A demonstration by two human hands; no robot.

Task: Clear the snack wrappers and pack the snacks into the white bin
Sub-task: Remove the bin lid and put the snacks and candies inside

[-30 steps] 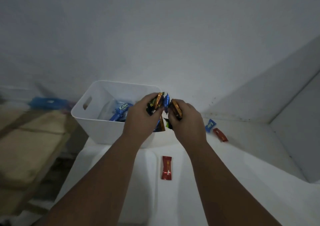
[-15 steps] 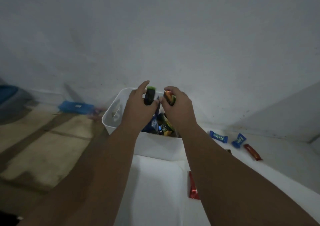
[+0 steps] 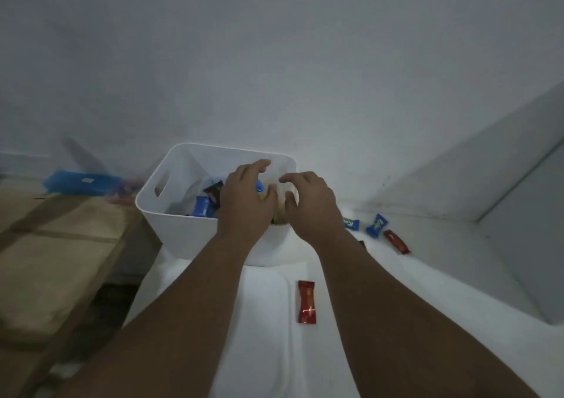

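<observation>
Snacks [image 3: 203, 207] piled in white bin [image 3: 180, 232], L hand [image 3: 247, 203] & R hand [image 3: 312, 206] right over it, fingers loose n spread, gripping nothing afaict, red snack [image 3: 306, 301] on worktop [image 3: 267, 345] btw forearms, 2 blue snacks [image 3: 377, 225] + red bar [image 3: 396, 241] right of R hand

right of the white bin [image 3: 183, 235] lie two blue wrappers with white lettering: the nearer blue wrapper [image 3: 351, 224] shows "ko", the farther blue wrapper [image 3: 377, 224] perhaps also "ko…", the rest blurred.
</observation>
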